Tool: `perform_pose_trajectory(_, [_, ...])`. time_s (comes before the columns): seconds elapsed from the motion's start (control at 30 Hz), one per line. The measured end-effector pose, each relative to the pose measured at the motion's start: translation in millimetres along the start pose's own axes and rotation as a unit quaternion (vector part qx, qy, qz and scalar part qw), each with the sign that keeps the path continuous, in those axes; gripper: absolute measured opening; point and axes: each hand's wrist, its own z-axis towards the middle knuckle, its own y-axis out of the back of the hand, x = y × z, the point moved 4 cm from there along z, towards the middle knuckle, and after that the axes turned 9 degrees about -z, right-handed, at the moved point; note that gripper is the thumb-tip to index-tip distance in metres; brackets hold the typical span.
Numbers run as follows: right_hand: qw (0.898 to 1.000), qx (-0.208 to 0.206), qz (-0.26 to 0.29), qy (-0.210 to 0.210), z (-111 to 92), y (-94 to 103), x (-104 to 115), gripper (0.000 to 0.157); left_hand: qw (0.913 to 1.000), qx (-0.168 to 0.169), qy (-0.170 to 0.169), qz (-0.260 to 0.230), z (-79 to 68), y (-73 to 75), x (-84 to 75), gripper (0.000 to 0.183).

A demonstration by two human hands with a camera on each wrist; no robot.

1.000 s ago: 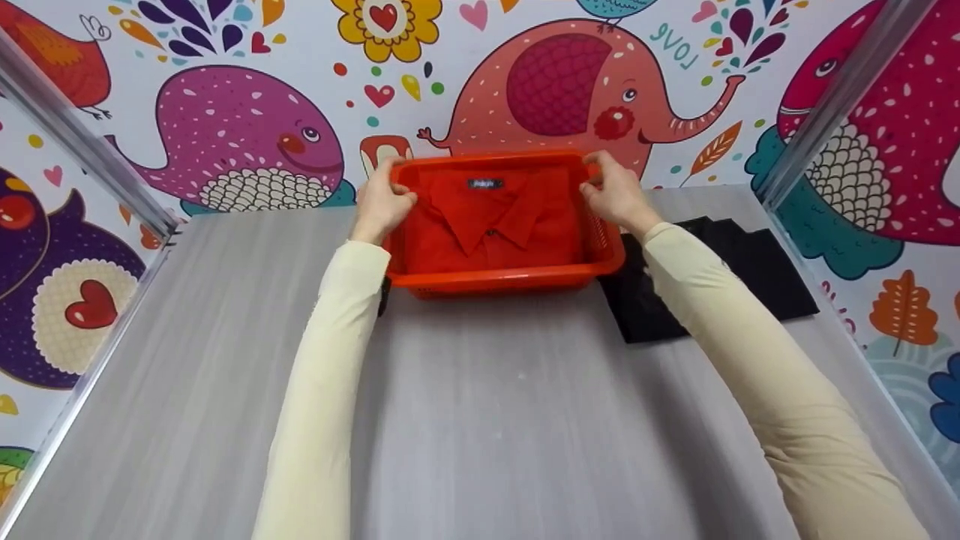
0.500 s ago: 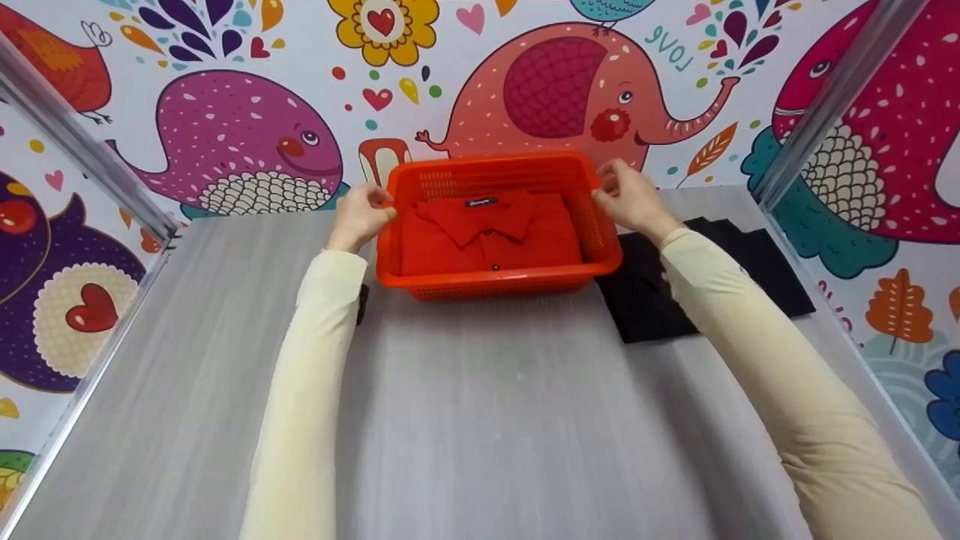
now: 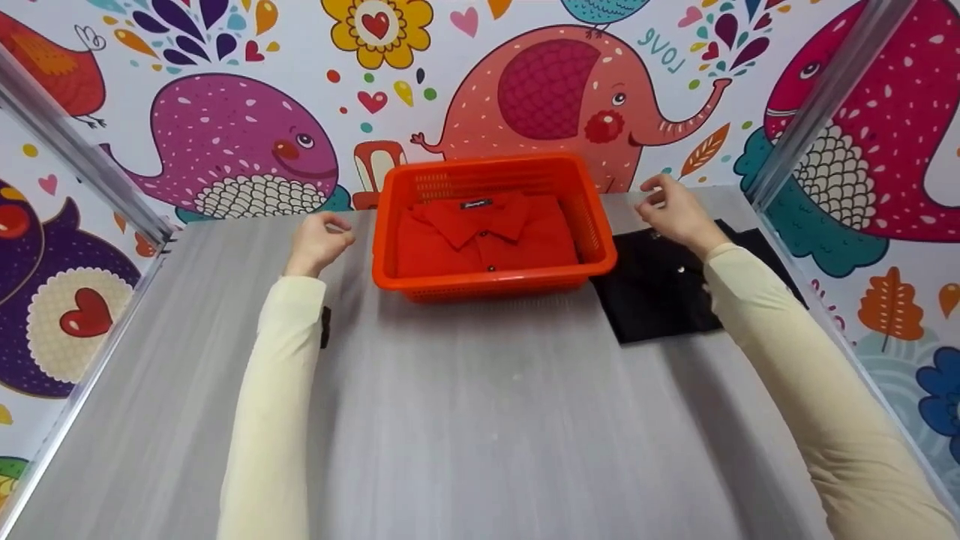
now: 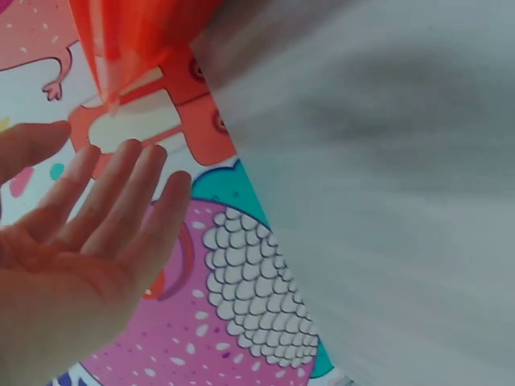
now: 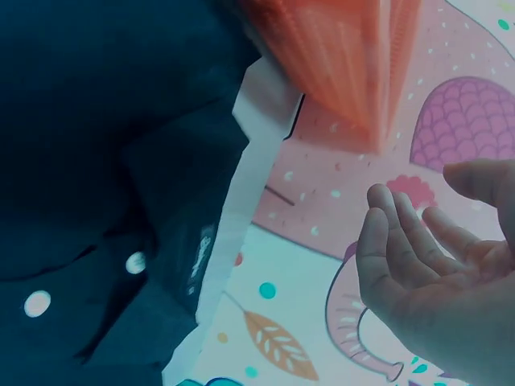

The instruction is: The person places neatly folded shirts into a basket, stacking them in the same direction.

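An orange-red plastic basket [image 3: 495,280] stands on the table against the back wall. Inside it lies a folded red shirt [image 3: 480,236], collar toward the wall, with dark buttons down the front. My left hand [image 3: 319,241] hovers left of the basket, apart from its rim; in the left wrist view its fingers [image 4: 105,209] are loosely extended and hold nothing. To the right of the basket, my right hand [image 3: 679,214] is held over a folded black shirt [image 3: 652,292] with pale buttons. The right wrist view shows that hand's relaxed fingers [image 5: 402,241] holding nothing, with the black shirt [image 5: 80,201] beside them.
The grey table [image 3: 480,420] reaches to a wall printed with cartoon animals [image 3: 555,90]. Metal posts [image 3: 817,112] stand at the back corners. A small dark strip [image 3: 325,327] shows beside the left sleeve.
Both hands have let go of the basket's rim and moved apart, the left to the left and the right to the right. The basket has settled, and more of its far inner wall shows.
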Motion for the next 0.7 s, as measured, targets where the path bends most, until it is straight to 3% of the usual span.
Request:
perform_pose_trajectory(0.13, [1.0, 0.003, 0.005, -0.001, -4, 2.7, -13, 0.038, 0.9975, 0.048, 0.052, -0.002, -7.7, 2.6, 7.7, 0.026])
perform_pose_trajectory(0.37, [1.0, 0.006, -0.009, -0.017, -16, 11.5, -45, 0.041, 0.9795, 0.153, 0.131, 0.006, -26.1, -12.1, 7.8, 0.028])
perform_pose_trajectory(0.7, [0.998, 0.013, -0.032, -0.055, -36, 22.9, -84, 0.046, 0.9683, 0.2, 0.147, 0.03, -41.7, -29.7, 8.1, 0.034])
